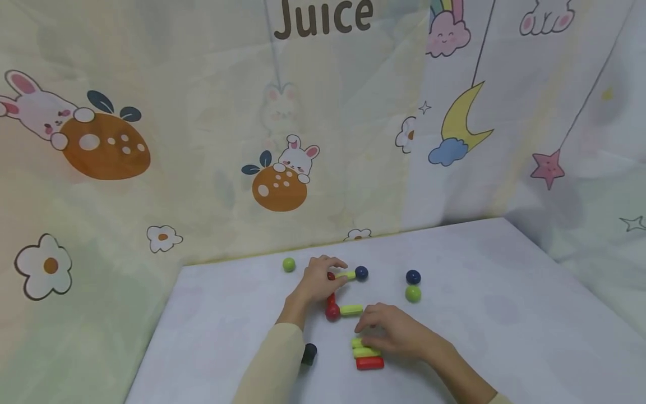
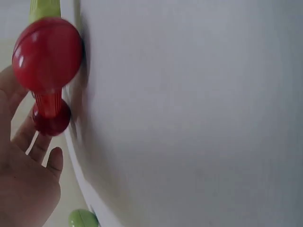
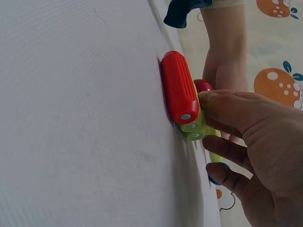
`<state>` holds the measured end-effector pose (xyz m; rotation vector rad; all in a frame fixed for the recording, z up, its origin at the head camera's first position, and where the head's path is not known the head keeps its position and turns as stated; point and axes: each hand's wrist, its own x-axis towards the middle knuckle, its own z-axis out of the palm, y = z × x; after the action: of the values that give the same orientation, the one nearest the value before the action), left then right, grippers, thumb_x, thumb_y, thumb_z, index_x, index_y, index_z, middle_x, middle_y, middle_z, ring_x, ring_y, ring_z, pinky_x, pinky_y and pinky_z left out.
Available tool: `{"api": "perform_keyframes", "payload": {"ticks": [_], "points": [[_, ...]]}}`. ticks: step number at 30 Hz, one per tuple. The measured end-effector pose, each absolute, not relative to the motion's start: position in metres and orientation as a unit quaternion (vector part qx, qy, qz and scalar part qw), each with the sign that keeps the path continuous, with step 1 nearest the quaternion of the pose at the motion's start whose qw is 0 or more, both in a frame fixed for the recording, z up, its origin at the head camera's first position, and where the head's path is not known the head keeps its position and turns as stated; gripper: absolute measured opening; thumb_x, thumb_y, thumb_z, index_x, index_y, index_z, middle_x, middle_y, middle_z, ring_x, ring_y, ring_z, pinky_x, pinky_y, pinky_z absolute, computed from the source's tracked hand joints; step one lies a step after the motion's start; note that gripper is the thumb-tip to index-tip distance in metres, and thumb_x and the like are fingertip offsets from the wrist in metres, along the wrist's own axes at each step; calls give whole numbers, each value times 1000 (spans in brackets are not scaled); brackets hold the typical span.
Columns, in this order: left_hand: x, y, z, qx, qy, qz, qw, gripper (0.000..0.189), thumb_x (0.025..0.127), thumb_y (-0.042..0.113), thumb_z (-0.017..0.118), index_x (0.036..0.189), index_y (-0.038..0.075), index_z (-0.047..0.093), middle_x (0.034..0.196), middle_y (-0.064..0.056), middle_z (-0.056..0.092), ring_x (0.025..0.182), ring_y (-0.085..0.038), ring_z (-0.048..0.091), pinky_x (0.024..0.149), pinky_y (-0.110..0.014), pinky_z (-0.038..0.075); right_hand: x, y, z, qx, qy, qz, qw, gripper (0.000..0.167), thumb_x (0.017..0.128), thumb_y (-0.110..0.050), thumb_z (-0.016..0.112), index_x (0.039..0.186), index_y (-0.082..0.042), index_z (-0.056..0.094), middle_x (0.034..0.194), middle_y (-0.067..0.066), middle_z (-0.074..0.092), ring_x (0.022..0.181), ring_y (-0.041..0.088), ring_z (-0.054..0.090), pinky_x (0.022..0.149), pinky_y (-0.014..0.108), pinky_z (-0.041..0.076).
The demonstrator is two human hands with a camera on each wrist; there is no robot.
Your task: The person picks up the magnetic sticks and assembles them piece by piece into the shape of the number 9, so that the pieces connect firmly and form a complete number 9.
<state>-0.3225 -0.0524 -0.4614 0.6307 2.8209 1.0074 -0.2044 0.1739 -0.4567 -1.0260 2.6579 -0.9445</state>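
Note:
Magnetic toy rods and balls lie on the white table. My left hand (image 1: 319, 279) is at the far end of a joined piece, its loosely bent fingers beside the far red ball (image 2: 51, 118). A red rod (image 1: 331, 299) links that ball to a nearer red ball (image 1: 332, 312). Yellow-green rods (image 1: 351, 310) stick out to the right from both balls, the far one ending at a dark blue ball (image 1: 361, 273). My right hand (image 1: 396, 331) hovers with spread fingers over a row of yellow-green rods (image 1: 365, 352), thumb overlapping the farthest. A red rod (image 3: 180, 87) lies nearest in that row.
A green ball (image 1: 289, 264) sits behind my left hand. To the right, a dark blue ball (image 1: 413, 276) stands beside another green ball (image 1: 413, 293). A dark piece (image 1: 309, 354) is partly hidden by my left sleeve (image 1: 275, 365). A printed cloth (image 1: 202, 140) hangs behind the table.

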Motion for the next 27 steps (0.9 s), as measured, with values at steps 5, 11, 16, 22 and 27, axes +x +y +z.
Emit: {"api": "perform_keyframes", "payload": {"ticks": [5, 11, 16, 22, 27], "points": [[-323, -46, -460, 205, 925, 317, 44, 24, 96, 28, 71, 120, 28, 73, 117, 2, 65, 103, -20, 49, 88, -43, 44, -207, 172, -456, -342, 882, -313, 83, 16, 93, -20, 76, 108, -27, 76, 100, -21, 68, 97, 1, 60, 90, 29, 53], [-325, -44, -460, 192, 926, 321, 49, 21, 96, 23, 70, 116, 28, 74, 111, 8, 69, 98, -17, 49, 88, -42, 41, -209, 175, -456, -340, 881, -311, 104, 16, 93, -16, 75, 106, -24, 76, 101, -20, 69, 97, 1, 62, 90, 30, 53], [-332, -43, -465, 189, 918, 343, 60, 19, 95, 24, 70, 114, 29, 74, 107, 10, 69, 96, -17, 54, 91, -44, 41, -209, 181, -456, -327, 886, -308, 112, 18, 92, -14, 75, 109, -22, 74, 106, -17, 69, 101, 2, 63, 92, 30, 53], [-336, -47, -474, 178, 901, 387, 75, 18, 95, 29, 71, 112, 31, 74, 113, 9, 71, 114, -18, 58, 108, -55, 37, -208, 188, -454, -306, 891, -317, 115, 24, 91, -10, 74, 114, -19, 72, 106, -17, 68, 97, 1, 61, 90, 28, 54], [-334, -47, -476, 169, 889, 415, 91, 18, 94, 32, 73, 112, 32, 75, 117, 8, 70, 121, -21, 56, 110, -55, 38, -209, 197, -455, -281, 897, -324, 103, 24, 91, -12, 75, 114, -21, 71, 104, -18, 67, 93, 1, 60, 86, 28, 55]]}}
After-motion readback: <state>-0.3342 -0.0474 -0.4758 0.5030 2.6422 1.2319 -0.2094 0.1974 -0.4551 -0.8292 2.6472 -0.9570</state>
